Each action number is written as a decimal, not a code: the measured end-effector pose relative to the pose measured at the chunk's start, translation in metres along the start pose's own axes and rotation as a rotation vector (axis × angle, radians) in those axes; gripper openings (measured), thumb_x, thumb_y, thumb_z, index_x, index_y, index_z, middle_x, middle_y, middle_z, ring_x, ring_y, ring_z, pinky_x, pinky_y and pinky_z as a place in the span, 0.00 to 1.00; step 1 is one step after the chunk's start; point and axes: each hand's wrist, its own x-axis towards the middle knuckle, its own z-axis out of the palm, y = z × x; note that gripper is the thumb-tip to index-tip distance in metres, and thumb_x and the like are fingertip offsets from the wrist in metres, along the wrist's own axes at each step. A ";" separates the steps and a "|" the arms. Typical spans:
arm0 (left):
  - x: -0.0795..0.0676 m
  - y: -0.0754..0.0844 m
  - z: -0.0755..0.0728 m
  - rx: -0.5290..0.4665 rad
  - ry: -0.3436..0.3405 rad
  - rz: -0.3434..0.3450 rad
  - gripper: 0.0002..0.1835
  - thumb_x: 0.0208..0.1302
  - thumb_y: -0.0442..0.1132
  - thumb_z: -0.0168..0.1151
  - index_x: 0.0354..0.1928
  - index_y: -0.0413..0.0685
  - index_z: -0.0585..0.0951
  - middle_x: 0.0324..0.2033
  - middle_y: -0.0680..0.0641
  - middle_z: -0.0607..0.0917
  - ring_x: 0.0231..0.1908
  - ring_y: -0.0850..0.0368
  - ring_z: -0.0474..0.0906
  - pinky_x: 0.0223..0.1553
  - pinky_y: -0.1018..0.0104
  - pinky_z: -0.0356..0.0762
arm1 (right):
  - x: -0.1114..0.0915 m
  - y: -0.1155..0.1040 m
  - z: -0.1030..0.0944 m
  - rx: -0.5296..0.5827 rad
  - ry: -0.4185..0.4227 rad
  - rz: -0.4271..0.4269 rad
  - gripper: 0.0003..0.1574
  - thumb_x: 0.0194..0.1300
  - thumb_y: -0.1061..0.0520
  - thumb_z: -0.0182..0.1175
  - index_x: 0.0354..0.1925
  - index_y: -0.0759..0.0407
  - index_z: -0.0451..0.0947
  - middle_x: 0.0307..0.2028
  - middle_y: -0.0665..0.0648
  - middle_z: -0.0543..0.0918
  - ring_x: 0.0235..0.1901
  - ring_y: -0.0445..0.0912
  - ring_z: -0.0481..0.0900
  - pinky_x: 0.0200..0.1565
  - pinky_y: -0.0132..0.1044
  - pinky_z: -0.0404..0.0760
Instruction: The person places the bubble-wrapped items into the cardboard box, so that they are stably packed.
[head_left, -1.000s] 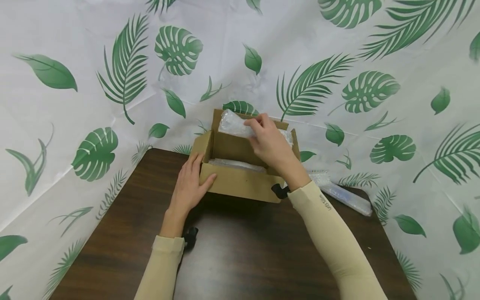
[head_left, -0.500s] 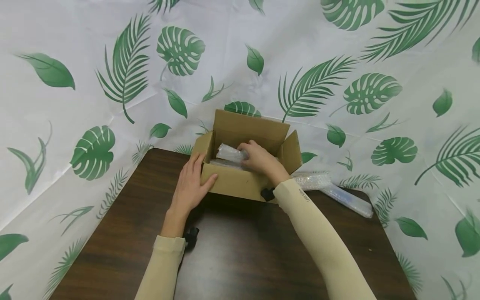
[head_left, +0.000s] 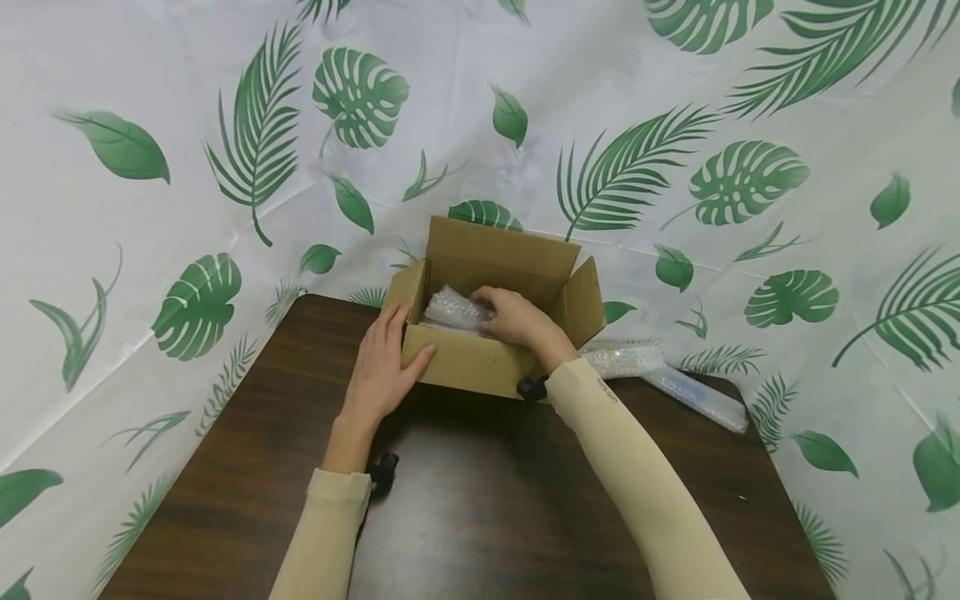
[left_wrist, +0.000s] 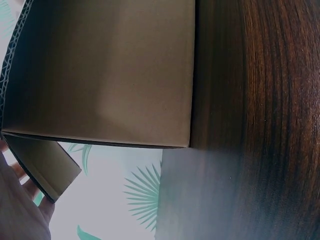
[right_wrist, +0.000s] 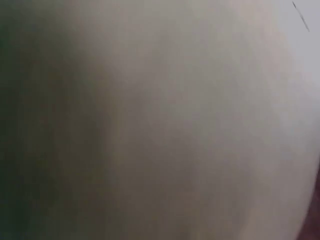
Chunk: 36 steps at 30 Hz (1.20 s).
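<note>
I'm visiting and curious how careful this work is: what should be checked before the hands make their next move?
1. Cardboard box open on top: ok.
2. Left hand touching the box's left flap: ok.
3. Right hand holding the bubble-wrapped pack inside the box: ok.
4. Pack resting flat: cannot tell, its underside is hidden.
5. Table clear right of the box: not ok, wrapped packs lie there.

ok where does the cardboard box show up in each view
Head: the cardboard box sits around the middle, flaps open, with the left hand at its left side.
Left wrist: its wall fills much of the upper left.
Right wrist: too blurred to tell whether the box is in it.
Shared landmark, head and left wrist: the dark wooden table.
</note>
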 end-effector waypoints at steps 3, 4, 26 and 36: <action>0.000 0.001 0.001 -0.005 -0.001 -0.001 0.45 0.78 0.62 0.60 0.86 0.51 0.56 0.83 0.38 0.58 0.81 0.36 0.57 0.81 0.37 0.55 | -0.005 -0.001 -0.004 -0.006 0.021 -0.008 0.33 0.75 0.57 0.67 0.74 0.55 0.73 0.70 0.58 0.79 0.72 0.56 0.76 0.73 0.54 0.75; 0.000 0.000 0.001 -0.007 0.001 0.001 0.45 0.78 0.62 0.60 0.86 0.50 0.56 0.83 0.38 0.59 0.81 0.36 0.58 0.81 0.37 0.56 | -0.007 -0.002 -0.006 -0.007 0.028 -0.011 0.33 0.75 0.57 0.67 0.74 0.55 0.74 0.70 0.58 0.80 0.72 0.56 0.76 0.73 0.54 0.75; -0.002 0.001 0.004 -0.035 0.008 -0.005 0.45 0.78 0.62 0.60 0.86 0.53 0.54 0.83 0.39 0.59 0.81 0.35 0.57 0.80 0.33 0.56 | -0.117 0.003 -0.055 0.088 0.457 -0.089 0.27 0.80 0.50 0.63 0.71 0.52 0.77 0.65 0.58 0.81 0.66 0.58 0.78 0.68 0.59 0.76; -0.002 0.000 0.007 -0.036 0.047 0.028 0.45 0.77 0.59 0.63 0.86 0.52 0.56 0.83 0.39 0.61 0.81 0.36 0.58 0.78 0.33 0.57 | -0.164 0.051 -0.072 0.173 0.696 -0.059 0.25 0.80 0.53 0.61 0.70 0.56 0.78 0.63 0.63 0.83 0.58 0.59 0.82 0.60 0.61 0.78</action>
